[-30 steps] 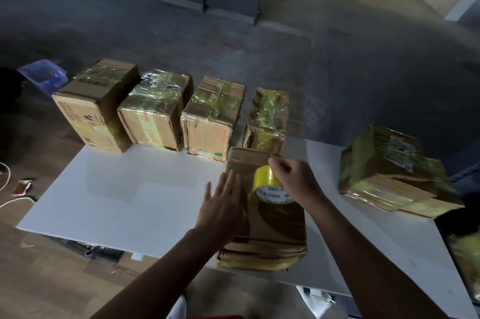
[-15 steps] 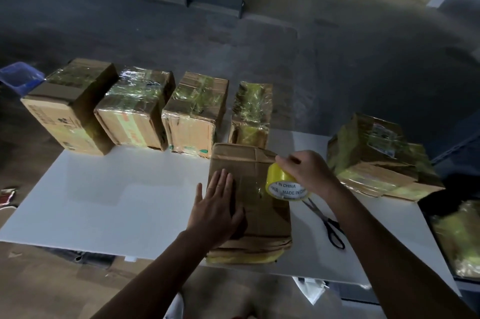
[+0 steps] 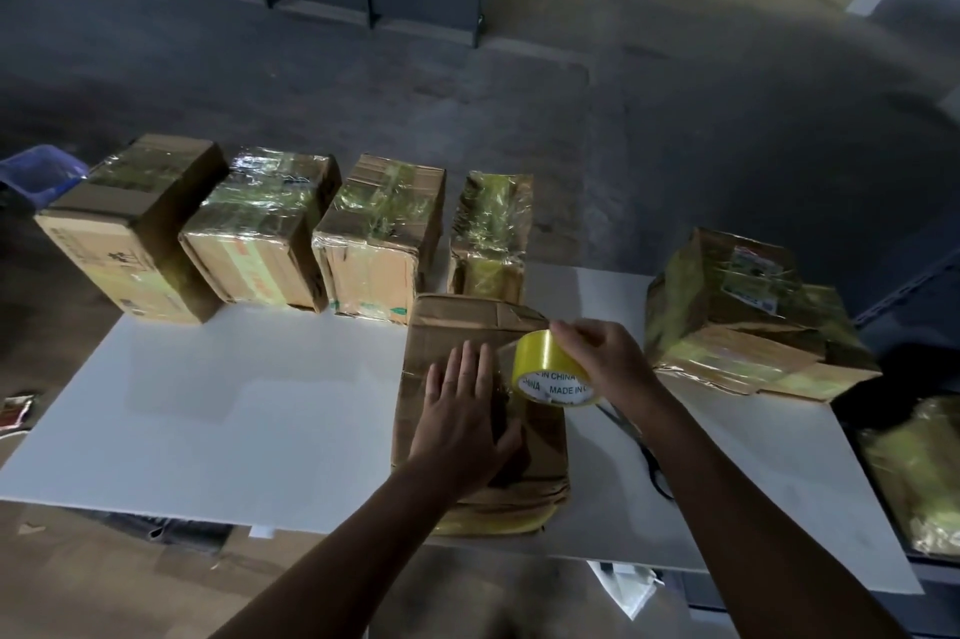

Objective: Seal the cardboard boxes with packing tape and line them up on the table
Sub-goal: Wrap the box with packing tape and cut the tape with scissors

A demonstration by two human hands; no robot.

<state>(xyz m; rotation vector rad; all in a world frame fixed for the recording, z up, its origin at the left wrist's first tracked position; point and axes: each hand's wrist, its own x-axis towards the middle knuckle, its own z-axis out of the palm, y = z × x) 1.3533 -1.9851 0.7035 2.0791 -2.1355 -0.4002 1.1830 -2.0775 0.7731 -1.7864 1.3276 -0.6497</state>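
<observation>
Cardboard box (image 3: 467,326), flat and brown, lies at the middle of the bench's (image 3: 234,404) near edge, its near end hanging just past that edge and its far end touching the fourth box of the back row. The left hand (image 3: 462,409) rests flat on its top, fingers spread and holding nothing. The right hand (image 3: 602,357) pinches a yellow tape roll (image 3: 550,368) by its upper rim, the roll held over the box's right side, with a clear strip of tape running from it under the left hand's fingers.

Four taped boxes (image 3: 374,238) stand side by side along the bench's far edge, from the far left corner to about the middle; the row is tight, with hardly a gap between neighbours. Another taped box (image 3: 743,316) sits alone at the far right corner, well apart from the row. Scissors (image 3: 649,461) lie on the bench just right of the flat box, partly hidden by the right forearm. The left half of the bench, between the row and the near edge, is bare white surface.
</observation>
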